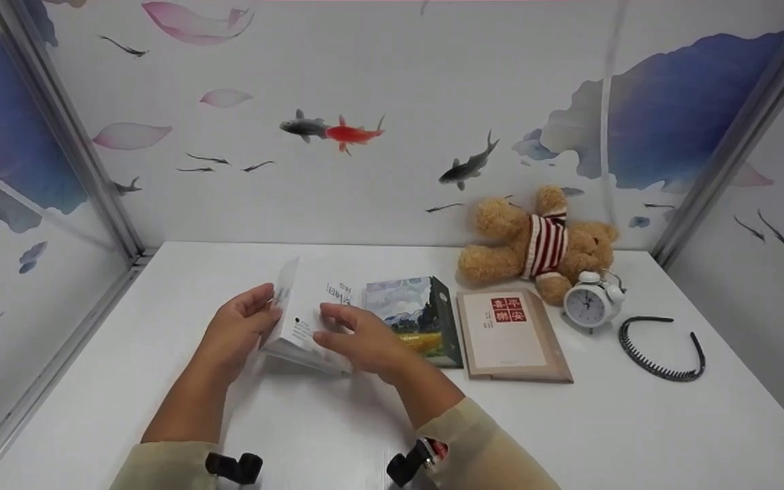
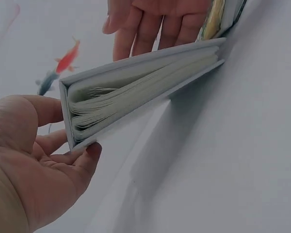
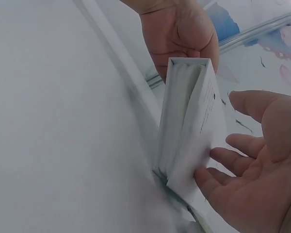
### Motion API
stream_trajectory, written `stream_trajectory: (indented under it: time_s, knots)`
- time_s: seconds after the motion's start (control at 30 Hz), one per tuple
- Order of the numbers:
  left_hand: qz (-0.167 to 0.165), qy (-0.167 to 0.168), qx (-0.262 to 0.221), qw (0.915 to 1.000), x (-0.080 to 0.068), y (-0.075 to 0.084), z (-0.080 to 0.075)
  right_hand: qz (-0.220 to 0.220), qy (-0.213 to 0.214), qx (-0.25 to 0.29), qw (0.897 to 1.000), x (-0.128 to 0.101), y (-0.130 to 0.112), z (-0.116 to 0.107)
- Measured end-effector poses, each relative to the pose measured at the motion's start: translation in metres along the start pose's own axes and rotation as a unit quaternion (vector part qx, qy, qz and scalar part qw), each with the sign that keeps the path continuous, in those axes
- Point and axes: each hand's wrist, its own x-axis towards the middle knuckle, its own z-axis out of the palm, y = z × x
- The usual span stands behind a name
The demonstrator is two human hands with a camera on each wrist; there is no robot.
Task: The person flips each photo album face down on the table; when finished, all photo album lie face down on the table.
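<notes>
Book (image 1: pixel 307 313) tilted, mid-table | left hand (image 1: pixel 239 327) pinching spine end | right hand (image 1: pixel 358 337) flat on cover | likely light, stiff, slick; hold at spine

Painted book (image 1: pixel 416 316) crowds white book's (image 1: pixel 310 316) right

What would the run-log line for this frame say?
left hand: grips white book at spine | right hand: flat on cover | book: tilted, far edge on table | beside: painted book

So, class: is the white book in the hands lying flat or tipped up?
Tipped up. The white book has one edge on the table, raised by the left hand.
</notes>
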Motion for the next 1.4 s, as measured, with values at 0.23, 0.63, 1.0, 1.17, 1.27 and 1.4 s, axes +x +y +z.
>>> stream_trajectory:
  time_s: [0.23,0.63,1.0,1.17,1.27,1.4]
  knots:
    - [0.049,0.013,-0.036,0.9981,-0.009,0.013,0.014,-0.013,0.001,0.064,0.998,-0.007,-0.014,-0.003]
    - [0.095,-0.022,-0.033,0.9947,-0.019,0.021,0.030,-0.027,0.019,0.136,0.990,-0.014,-0.028,-0.009]
    - [0.022,-0.067,-0.022,0.9973,-0.010,0.004,0.037,-0.066,0.040,0.066,0.995,-0.013,-0.029,-0.028]
    - [-0.026,-0.108,0.015,0.9937,-0.005,-0.010,0.038,-0.077,0.014,0.065,0.995,-0.013,-0.028,-0.037]
    - [-0.034,-0.115,0.025,0.9925,-0.004,-0.014,0.038,-0.069,0.010,0.060,0.996,-0.013,-0.030,-0.042]
    - [-0.036,-0.118,0.031,0.9919,-0.005,-0.017,0.038,-0.054,0.006,0.057,0.997,-0.014,-0.030,-0.046]
